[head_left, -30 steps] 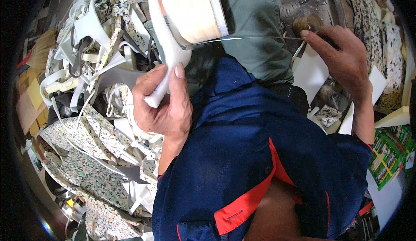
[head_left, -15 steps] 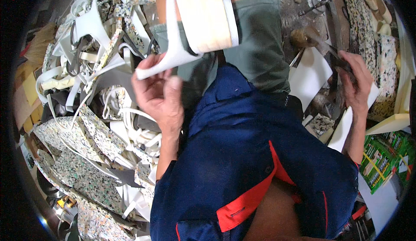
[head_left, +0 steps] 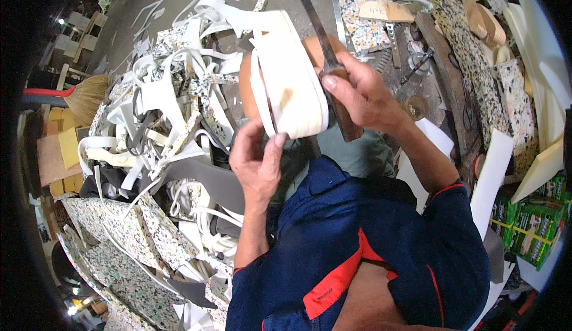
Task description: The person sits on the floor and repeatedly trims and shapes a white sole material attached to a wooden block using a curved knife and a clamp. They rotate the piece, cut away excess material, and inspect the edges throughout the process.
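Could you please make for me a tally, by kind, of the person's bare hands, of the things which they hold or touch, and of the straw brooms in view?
Bare hands (left hand, right hand): 2
Cream-white rounded block with white edging: 1
Long dark-bladed knife with brown handle: 1
Tan straw broom with red-and-dark handle: 1
Total: 5
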`<state>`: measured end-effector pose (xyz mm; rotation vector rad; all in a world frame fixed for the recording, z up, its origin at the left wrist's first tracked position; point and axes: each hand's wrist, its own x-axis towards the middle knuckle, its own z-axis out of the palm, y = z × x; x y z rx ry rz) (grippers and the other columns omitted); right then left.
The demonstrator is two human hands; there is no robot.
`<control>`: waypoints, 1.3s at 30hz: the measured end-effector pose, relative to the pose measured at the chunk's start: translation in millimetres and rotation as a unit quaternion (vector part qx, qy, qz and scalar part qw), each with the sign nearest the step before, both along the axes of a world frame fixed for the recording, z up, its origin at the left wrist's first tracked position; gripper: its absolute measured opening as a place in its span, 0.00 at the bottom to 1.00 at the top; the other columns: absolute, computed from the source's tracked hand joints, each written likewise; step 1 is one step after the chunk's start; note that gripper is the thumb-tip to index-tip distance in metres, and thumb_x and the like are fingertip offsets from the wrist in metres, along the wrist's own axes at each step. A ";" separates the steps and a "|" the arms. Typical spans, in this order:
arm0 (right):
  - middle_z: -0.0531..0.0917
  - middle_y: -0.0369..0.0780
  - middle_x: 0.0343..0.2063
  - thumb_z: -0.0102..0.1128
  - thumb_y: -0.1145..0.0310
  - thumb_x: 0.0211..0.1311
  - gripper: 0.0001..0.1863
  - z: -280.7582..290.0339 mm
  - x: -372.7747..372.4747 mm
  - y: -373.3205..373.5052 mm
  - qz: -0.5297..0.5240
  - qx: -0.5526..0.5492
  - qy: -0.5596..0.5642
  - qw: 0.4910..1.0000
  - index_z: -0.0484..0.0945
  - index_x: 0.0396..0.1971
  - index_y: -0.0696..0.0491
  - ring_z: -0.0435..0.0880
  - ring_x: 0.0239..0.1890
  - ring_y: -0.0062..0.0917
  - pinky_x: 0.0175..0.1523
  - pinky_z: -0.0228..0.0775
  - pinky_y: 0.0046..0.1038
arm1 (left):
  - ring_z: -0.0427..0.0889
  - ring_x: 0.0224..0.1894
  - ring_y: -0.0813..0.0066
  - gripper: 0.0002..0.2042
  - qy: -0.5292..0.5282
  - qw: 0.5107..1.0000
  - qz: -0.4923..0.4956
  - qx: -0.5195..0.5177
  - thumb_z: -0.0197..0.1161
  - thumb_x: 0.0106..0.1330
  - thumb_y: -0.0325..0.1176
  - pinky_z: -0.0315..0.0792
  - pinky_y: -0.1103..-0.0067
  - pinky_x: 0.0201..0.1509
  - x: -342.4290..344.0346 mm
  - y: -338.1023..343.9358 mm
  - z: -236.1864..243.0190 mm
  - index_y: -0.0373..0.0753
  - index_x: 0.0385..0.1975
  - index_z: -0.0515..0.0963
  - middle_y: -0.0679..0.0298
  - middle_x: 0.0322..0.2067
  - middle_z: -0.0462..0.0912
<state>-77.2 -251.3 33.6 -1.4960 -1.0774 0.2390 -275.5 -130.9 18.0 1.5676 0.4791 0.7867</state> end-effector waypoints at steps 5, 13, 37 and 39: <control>0.84 0.46 0.33 0.53 0.63 0.72 0.17 40.9 23.4 14.1 -0.046 -0.004 0.047 0.998 0.75 0.45 0.65 0.82 0.37 0.27 0.44 0.74 0.31 | 0.83 0.38 0.76 0.17 0.022 0.996 -0.026 0.086 0.61 0.71 0.38 0.76 0.79 0.48 46.4 41.4 83.9 0.26 0.43 0.81 0.59 0.34 0.85; 0.84 0.42 0.30 0.54 0.61 0.72 0.17 49.0 45.8 22.6 -0.040 -0.017 0.083 0.996 0.76 0.39 0.64 0.80 0.34 0.20 0.40 0.73 0.28 | 0.82 0.28 0.78 0.24 0.041 0.995 -0.071 -0.052 0.56 0.73 0.52 0.79 0.79 0.37 74.3 64.8 100.1 0.30 0.41 0.79 0.61 0.29 0.83; 0.82 0.51 0.30 0.54 0.63 0.69 0.18 16.7 43.2 21.6 -0.064 -0.106 0.052 0.991 0.75 0.43 0.66 0.83 0.36 0.34 0.45 0.74 0.33 | 0.75 0.18 0.83 0.22 0.149 0.985 -0.089 0.001 0.66 0.66 0.48 0.69 0.84 0.23 118.4 96.9 66.6 0.32 0.22 0.80 0.66 0.16 0.77; 0.82 0.49 0.28 0.54 0.63 0.69 0.17 10.2 47.9 15.4 -0.021 -0.077 0.154 0.985 0.75 0.43 0.64 0.82 0.33 0.33 0.43 0.74 0.33 | 0.75 0.18 0.83 0.22 0.178 0.977 -0.112 0.022 0.65 0.66 0.48 0.69 0.84 0.23 121.9 101.3 69.1 0.32 0.21 0.80 0.66 0.15 0.78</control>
